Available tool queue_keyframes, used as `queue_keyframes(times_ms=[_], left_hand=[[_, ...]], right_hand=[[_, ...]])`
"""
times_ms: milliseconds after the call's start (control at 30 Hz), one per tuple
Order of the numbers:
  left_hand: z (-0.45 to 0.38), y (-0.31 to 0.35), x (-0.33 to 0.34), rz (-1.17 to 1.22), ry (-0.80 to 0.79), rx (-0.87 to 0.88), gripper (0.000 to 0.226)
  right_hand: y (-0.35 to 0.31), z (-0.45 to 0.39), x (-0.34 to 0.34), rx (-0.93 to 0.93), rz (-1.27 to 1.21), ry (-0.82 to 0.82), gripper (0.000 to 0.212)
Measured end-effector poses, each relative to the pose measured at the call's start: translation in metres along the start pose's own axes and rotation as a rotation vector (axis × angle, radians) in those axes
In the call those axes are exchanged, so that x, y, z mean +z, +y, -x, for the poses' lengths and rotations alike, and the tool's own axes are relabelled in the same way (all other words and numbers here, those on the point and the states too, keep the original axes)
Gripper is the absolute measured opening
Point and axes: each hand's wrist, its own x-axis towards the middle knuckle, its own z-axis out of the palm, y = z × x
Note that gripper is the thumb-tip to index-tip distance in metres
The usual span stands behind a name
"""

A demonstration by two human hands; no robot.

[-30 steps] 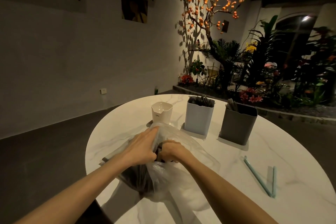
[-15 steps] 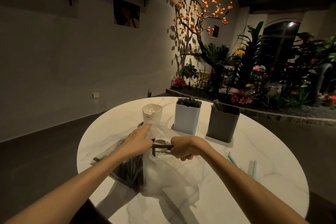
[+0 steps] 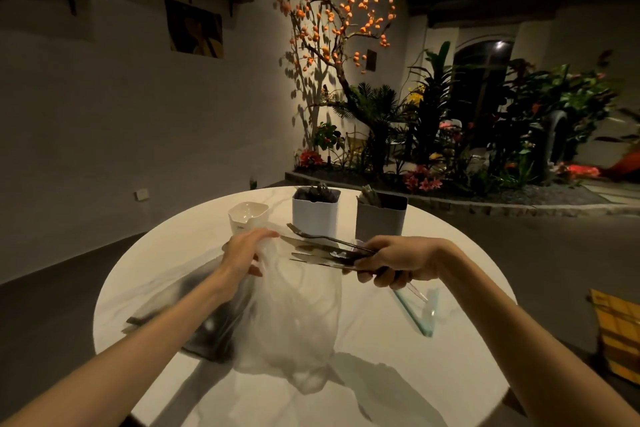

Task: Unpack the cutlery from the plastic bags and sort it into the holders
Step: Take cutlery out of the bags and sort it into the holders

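A crumpled clear plastic bag lies on the round white table, with dark cutlery still inside on its left side. My left hand holds the bag's upper edge. My right hand grips a bundle of cutlery, a fork and several flat pieces, whose tips point left above the bag. Three holders stand at the far side: a small cream cup, a white holder and a grey holder, the last two with cutlery in them.
Two pale blue straws or sticks lie on the table right of the bag. A yellow checked cushion sits beyond the table's right edge. Plants and a lit tree fill the far right of the room.
My right hand has drawn the cutlery bundle out of the bag and moved right. My left hand stays on the bag. The camera has tilted slightly.
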Motion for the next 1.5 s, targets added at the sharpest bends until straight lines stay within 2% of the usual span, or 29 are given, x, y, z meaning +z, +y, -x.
queue_keyframes(times_ms=[100,233,300,367,433,467,500,600,733,900,1000,1100,1200,1300,1367,1500], left_hand=[[0.001,-0.002,0.011,0.141,-0.011,0.063,0.033],[-0.007,-0.008,0.024,0.229,-0.12,-0.079,0.028],[-0.007,-0.012,0.033,0.139,-0.214,-0.22,0.023],[-0.007,-0.021,0.038,-0.076,-0.334,-0.364,0.024],[-0.009,-0.033,0.04,-0.298,-0.515,-0.426,0.026],[-0.012,-0.041,0.042,-0.318,-0.571,-0.427,0.025],[-0.015,-0.047,0.044,-0.266,-0.588,-0.419,0.026],[-0.025,-0.057,0.049,0.136,-0.541,-0.43,0.042],[-0.032,-0.068,0.052,0.271,-0.523,-0.361,0.049],[-0.041,-0.083,0.055,0.606,-0.684,-0.401,0.054],[-0.048,-0.088,0.059,0.64,-0.564,-0.409,0.067],[-0.05,-0.091,0.063,0.629,-0.486,-0.35,0.071],[-0.049,-0.09,0.069,0.586,-0.452,-0.342,0.05],[-0.055,-0.095,0.074,0.523,-0.32,-0.416,0.025],[-0.062,-0.099,0.075,0.532,-0.252,-0.478,0.021],[-0.07,-0.104,0.076,0.575,-0.226,-0.536,0.015]], right_hand=[[0.007,0.005,-0.012,-0.102,-0.152,-0.037,0.021],[0.015,-0.002,-0.022,-0.202,-0.288,-0.028,0.026],[0.021,-0.013,-0.025,-0.227,-0.32,-0.007,0.027],[0.026,-0.029,-0.026,-0.232,-0.341,0.008,0.03],[0.031,-0.047,-0.024,-0.228,-0.359,0.009,0.035],[0.035,-0.056,-0.022,-0.226,-0.363,0.003,0.036],[0.039,-0.065,-0.02,-0.226,-0.366,-0.005,0.036],[0.053,-0.09,-0.013,-0.229,-0.423,-0.041,0.031],[0.067,-0.118,0.0,-0.256,-0.506,-0.073,0.012],[0.079,-0.149,0.015,-0.266,-0.504,-0.032,0.01],[0.081,-0.162,0.028,-0.247,-0.529,-0.015,0.009],[0.074,-0.168,0.04,-0.205,-0.244,0.199,0.016],[0.07,-0.177,0.054,-0.242,0.104,0.386,0.029],[0.069,-0.182,0.064,-0.24,0.231,0.459,0.033],[0.066,-0.179,0.067,-0.232,0.17,0.453,0.034],[0.061,-0.165,0.058,-0.197,-0.223,0.268,0.031]])
